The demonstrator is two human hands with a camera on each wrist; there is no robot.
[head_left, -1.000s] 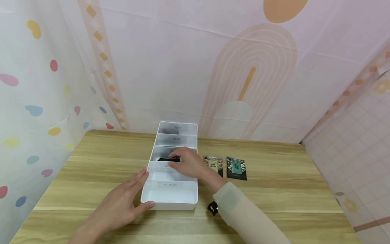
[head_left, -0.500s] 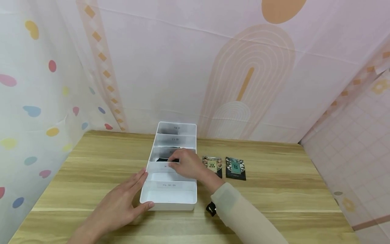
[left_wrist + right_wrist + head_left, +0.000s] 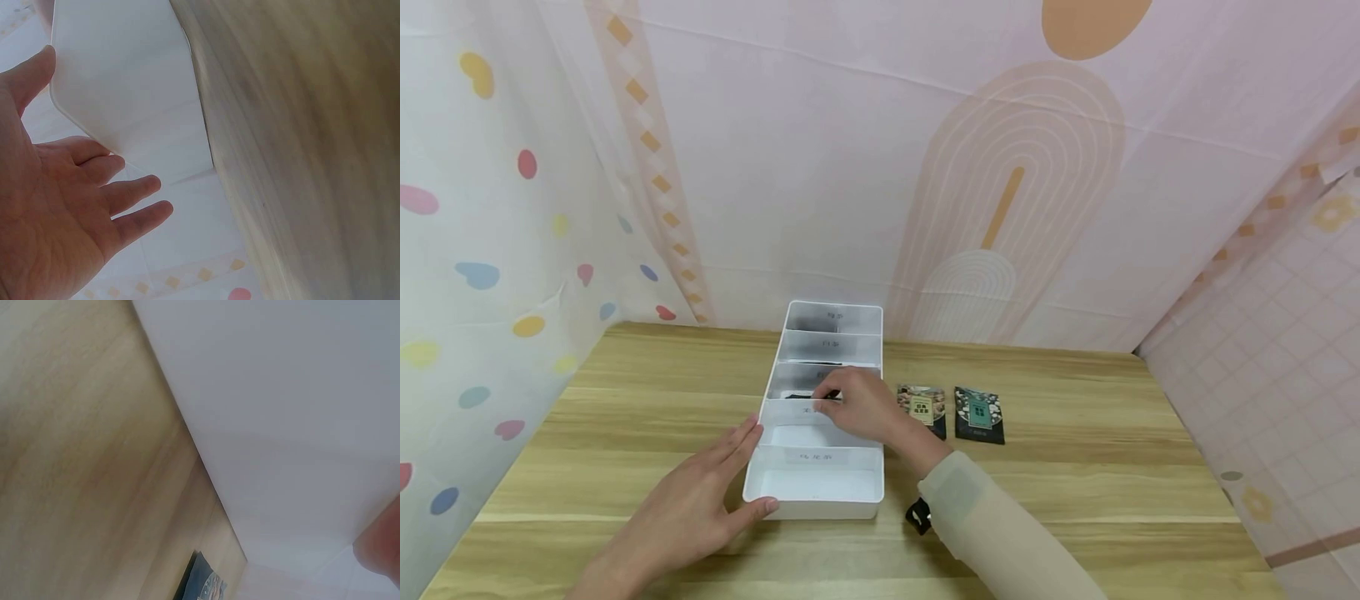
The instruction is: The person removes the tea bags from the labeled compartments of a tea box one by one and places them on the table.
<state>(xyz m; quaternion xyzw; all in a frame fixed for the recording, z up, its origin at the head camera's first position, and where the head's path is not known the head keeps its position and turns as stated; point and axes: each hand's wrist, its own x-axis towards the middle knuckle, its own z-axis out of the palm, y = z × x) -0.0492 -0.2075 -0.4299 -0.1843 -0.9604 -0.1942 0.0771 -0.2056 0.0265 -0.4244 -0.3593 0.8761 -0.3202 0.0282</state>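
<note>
A long white divided box [image 3: 816,508] stands on the wooden table, with labelled partitions making several compartments. My right hand [image 3: 861,404] reaches over its right wall and pinches a black tea packet [image 3: 797,397] between thumb and fingers. Only the upper edge of this packet shows, down in the middle compartment. My left hand [image 3: 700,492] rests at the box's near left corner, its thumb at the front rim and its fingers along the left wall. In the left wrist view those fingers [image 3: 134,190] are fairly straight against the box.
Right of the box lie a tea packet with a yellow label [image 3: 922,408] and one with a teal label [image 3: 979,414]. A small black object [image 3: 918,517] sits beside my right sleeve. Patterned cloth [image 3: 820,167] hangs behind the table.
The black packet has gone lower into the middle compartment, less of it showing now. My right hand has shifted only slightly. My left hand keeps its place on the box.
</note>
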